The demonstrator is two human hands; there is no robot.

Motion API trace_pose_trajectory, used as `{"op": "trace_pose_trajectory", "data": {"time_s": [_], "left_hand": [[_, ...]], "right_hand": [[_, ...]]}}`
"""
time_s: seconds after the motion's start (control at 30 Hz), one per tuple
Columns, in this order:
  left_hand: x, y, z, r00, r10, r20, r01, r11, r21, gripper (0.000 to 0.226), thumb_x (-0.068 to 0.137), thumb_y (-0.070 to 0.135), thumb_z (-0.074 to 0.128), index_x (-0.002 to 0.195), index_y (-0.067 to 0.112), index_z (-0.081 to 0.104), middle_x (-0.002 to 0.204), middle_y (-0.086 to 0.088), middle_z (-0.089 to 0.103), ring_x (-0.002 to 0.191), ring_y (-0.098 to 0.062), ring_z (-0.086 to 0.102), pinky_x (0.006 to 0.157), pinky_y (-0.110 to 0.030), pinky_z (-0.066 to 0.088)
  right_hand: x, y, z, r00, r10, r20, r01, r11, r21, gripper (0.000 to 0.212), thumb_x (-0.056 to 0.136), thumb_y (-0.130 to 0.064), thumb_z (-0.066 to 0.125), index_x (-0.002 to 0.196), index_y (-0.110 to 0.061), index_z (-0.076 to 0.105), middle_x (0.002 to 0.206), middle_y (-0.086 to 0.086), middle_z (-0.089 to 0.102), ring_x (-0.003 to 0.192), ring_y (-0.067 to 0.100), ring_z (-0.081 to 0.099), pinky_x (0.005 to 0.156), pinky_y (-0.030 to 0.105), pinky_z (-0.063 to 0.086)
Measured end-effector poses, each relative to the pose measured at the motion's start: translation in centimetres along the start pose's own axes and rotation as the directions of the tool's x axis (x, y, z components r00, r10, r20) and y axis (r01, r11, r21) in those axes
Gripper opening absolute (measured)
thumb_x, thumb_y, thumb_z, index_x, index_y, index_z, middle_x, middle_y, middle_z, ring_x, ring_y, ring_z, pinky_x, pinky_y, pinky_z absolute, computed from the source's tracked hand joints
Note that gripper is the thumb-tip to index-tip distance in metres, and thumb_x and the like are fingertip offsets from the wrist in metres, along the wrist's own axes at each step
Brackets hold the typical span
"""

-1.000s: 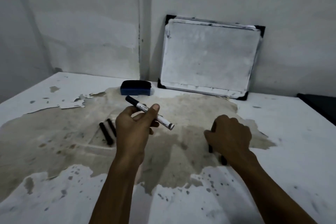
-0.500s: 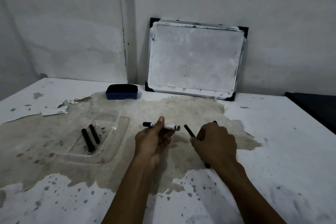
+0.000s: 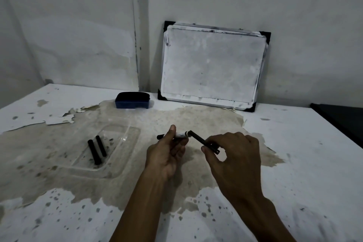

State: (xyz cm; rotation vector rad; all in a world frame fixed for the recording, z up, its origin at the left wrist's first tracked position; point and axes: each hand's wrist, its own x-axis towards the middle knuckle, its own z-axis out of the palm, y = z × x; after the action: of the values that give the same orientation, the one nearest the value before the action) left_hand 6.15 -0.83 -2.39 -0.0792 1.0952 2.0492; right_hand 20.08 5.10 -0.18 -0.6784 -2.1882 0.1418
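My left hand (image 3: 167, 153) grips a white marker (image 3: 181, 134) with a black end, held level above the table. My right hand (image 3: 233, 155) pinches a thin black stick (image 3: 204, 142) between thumb and fingers; the stick's upper tip meets the marker's right end. A clear plastic tray (image 3: 117, 155) lies left of my hands with two more black sticks (image 3: 97, 149) inside it.
A small whiteboard (image 3: 213, 67) leans on the back wall. A blue eraser (image 3: 132, 100) sits in front of the wall, left of the board. The white table (image 3: 294, 163) has a large peeled brown patch. A dark object (image 3: 341, 118) borders the right edge.
My right hand lifted the black stick off the table and brought its tip to the marker's end. My left hand lowered the marker and turned it level.
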Motion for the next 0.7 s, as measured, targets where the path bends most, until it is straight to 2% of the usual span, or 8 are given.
{"op": "trace_pose_trajectory", "data": {"time_s": [0.13, 0.23, 0.3, 0.4, 0.5, 0.63, 0.7], "left_hand": [[0.0, 0.0, -0.2, 1.0, 0.005, -0.022, -0.004, 1.0, 0.016, 0.025, 0.089, 0.022, 0.071, 0.073, 0.003, 0.066, 0.061, -0.008, 0.075, 0.052, -0.013, 0.073, 0.046, -0.021, 0.056], [-0.2, 0.0, -0.2, 0.999, 0.036, -0.037, -0.033, 0.997, 0.065, 0.025, 0.087, 0.02, 0.073, 0.07, 0.003, 0.067, 0.062, -0.01, 0.075, 0.052, -0.015, 0.073, 0.047, -0.022, 0.056], [-0.4, -0.2, -0.1, 0.998, 0.056, -0.025, -0.053, 0.993, 0.107, 0.024, 0.088, 0.019, 0.073, 0.07, 0.003, 0.068, 0.061, -0.01, 0.075, 0.05, -0.014, 0.071, 0.047, -0.022, 0.054], [-0.8, -0.5, 0.3, 0.999, 0.039, 0.018, -0.041, 0.99, 0.131, 0.023, 0.087, 0.021, 0.073, 0.075, 0.001, 0.071, 0.065, -0.011, 0.075, 0.052, -0.013, 0.072, 0.049, -0.023, 0.054], [-1.3, -0.6, 0.7, 0.998, -0.034, 0.044, 0.031, 0.997, 0.067, 0.024, 0.086, 0.022, 0.074, 0.073, 0.003, 0.069, 0.063, -0.009, 0.075, 0.051, -0.012, 0.071, 0.055, -0.026, 0.054], [-1.5, -0.3, 0.7, 0.988, -0.129, 0.088, 0.138, 0.986, -0.095, 0.024, 0.089, 0.021, 0.071, 0.08, -0.001, 0.068, 0.067, -0.013, 0.076, 0.055, -0.014, 0.071, 0.047, -0.021, 0.058], [-1.4, -0.1, 0.5, 0.983, -0.148, 0.111, 0.165, 0.972, -0.168, 0.022, 0.09, 0.019, 0.069, 0.084, -0.002, 0.067, 0.068, -0.014, 0.076, 0.058, -0.016, 0.074, 0.045, -0.021, 0.057]], "right_hand": [[-0.2, 0.2, -0.1, 0.998, -0.068, 0.014, 0.069, 0.997, -0.041, 0.01, 0.072, -0.026, 0.075, 0.082, -0.022, 0.074, 0.074, -0.006, 0.07, 0.073, 0.019, 0.062, 0.083, 0.035, 0.035], [0.0, 0.5, -0.1, 0.996, -0.078, 0.041, 0.08, 0.996, -0.044, 0.017, 0.067, -0.02, 0.085, 0.081, -0.021, 0.076, 0.073, -0.005, 0.07, 0.072, 0.02, 0.061, 0.079, 0.032, 0.034], [0.4, 0.5, -0.2, 0.996, -0.072, 0.059, 0.072, 0.997, 0.005, 0.019, 0.066, -0.019, 0.087, 0.082, -0.021, 0.077, 0.074, -0.005, 0.069, 0.072, 0.02, 0.06, 0.076, 0.033, 0.037], [1.4, 0.1, -0.3, 0.997, -0.058, 0.048, 0.052, 0.99, 0.128, 0.017, 0.069, -0.019, 0.085, 0.084, -0.021, 0.078, 0.076, -0.004, 0.071, 0.074, 0.019, 0.062, 0.071, 0.043, 0.049], [2.1, -0.6, -0.1, 1.0, -0.019, 0.01, 0.017, 0.976, 0.219, 0.026, 0.069, -0.017, 0.085, 0.093, -0.019, 0.076, 0.082, -0.004, 0.073, 0.079, 0.019, 0.064, 0.072, 0.047, 0.053], [1.8, -1.0, 0.0, 1.0, 0.003, -0.003, -0.002, 0.966, 0.259, 0.049, 0.064, -0.025, 0.089, 0.108, -0.019, 0.07, 0.095, -0.002, 0.072, 0.089, 0.018, 0.065, 0.077, 0.044, 0.055], [1.4, -0.9, -0.1, 1.0, 0.025, -0.011, -0.021, 0.963, 0.27, 0.052, 0.063, -0.03, 0.089, 0.11, -0.02, 0.068, 0.098, -0.002, 0.071, 0.091, 0.017, 0.065, 0.079, 0.041, 0.055]]}}
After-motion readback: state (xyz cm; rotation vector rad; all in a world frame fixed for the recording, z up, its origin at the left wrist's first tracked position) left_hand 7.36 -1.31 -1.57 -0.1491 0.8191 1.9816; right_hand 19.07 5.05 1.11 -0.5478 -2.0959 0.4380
